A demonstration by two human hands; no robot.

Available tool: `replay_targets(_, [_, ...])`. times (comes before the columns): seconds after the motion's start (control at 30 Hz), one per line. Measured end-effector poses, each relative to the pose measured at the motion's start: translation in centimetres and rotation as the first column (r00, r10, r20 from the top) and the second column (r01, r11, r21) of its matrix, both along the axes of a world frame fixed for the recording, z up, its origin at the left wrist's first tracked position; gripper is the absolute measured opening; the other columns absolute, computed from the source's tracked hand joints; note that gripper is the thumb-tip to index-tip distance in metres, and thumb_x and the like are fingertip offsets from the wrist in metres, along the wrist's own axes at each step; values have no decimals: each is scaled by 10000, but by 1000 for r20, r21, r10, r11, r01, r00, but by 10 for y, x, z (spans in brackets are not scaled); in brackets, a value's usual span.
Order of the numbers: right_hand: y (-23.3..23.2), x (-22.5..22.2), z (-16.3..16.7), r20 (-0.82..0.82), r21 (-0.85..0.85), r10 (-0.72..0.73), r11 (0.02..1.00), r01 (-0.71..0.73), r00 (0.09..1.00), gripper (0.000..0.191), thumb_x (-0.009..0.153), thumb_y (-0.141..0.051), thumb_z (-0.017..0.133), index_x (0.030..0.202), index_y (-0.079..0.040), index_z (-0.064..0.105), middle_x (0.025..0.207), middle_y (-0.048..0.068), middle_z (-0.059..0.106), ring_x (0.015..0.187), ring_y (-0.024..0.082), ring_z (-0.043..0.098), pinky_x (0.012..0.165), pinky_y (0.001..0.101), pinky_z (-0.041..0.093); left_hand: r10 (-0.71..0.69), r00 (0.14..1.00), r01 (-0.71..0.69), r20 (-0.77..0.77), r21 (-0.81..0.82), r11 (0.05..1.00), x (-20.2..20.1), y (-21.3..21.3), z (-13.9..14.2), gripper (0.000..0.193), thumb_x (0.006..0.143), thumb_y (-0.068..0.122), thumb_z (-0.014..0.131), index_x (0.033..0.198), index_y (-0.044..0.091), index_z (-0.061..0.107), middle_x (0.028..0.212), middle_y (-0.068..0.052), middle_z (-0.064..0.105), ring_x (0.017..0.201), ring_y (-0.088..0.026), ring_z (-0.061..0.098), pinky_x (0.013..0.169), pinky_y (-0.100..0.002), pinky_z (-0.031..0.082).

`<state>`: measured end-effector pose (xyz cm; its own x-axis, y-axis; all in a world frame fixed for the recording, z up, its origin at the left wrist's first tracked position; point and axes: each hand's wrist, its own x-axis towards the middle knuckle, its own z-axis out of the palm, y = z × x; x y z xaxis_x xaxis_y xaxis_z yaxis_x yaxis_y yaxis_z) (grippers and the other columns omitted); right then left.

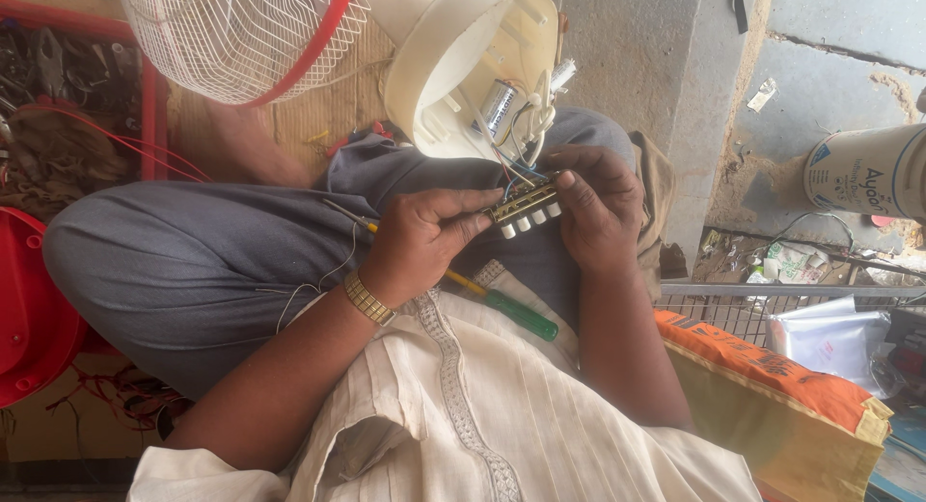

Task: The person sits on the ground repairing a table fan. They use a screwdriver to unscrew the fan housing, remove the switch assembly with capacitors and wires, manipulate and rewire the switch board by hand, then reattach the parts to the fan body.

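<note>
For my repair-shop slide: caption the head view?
Both hands, left hand and right hand, hold a push-button switch block wired to an opened white fan housing.

Looks like a small roadside repair shop, work done sitting on the floor; red tray of tools & wires [58, 87] at upper left of frame; fan guard [231, 34] & opened white fan housing [463, 68] at top centre; rough concrete floor [830, 68] w/ scraps at upper right; screwdriver [502, 304] in lap, centre.
</note>
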<state>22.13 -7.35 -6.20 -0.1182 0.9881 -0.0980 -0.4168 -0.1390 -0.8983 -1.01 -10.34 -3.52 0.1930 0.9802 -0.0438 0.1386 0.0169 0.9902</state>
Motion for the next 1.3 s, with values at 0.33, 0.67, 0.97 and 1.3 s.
replay_targets(0.33, [0,-1,-4,90,81,21,996,-28,996,145,1042,-10,669,1179,37,669,1115,104,723,1023,158,665,969,294,528,94,991,-66,-93,270,961,-1,1,-1,199,886,-26,767,1068,46,727,1100,-110,770,1003,-228,778,852,-308,630])
replay_targets(0.67, [1,-7,6,104,106,42,993,-53,994,182,1028,37,648,1209,59,654,1221,165,714,1150,217,674,1086,351,524,126,969,-8,-211,486,874,-5,2,-2,184,891,-36,744,1042,56,691,1124,-147,748,992,-296,757,834,-362,621])
replay_targets(0.97, [3,-5,2,77,96,58,993,-65,995,212,1021,103,599,1224,58,643,1240,182,697,1169,248,685,1098,383,532,169,919,105,-357,634,767,-7,2,2,132,926,61,773,1036,53,701,1121,-161,736,906,-297,756,753,-384,614])
replay_targets(1.3, [2,-3,0,78,104,63,992,-71,995,257,1010,128,579,1249,56,643,1244,170,709,1166,225,681,1095,362,530,150,937,50,-315,548,835,-8,2,-2,135,929,0,732,1037,67,689,1126,-141,748,952,-306,758,802,-382,620])
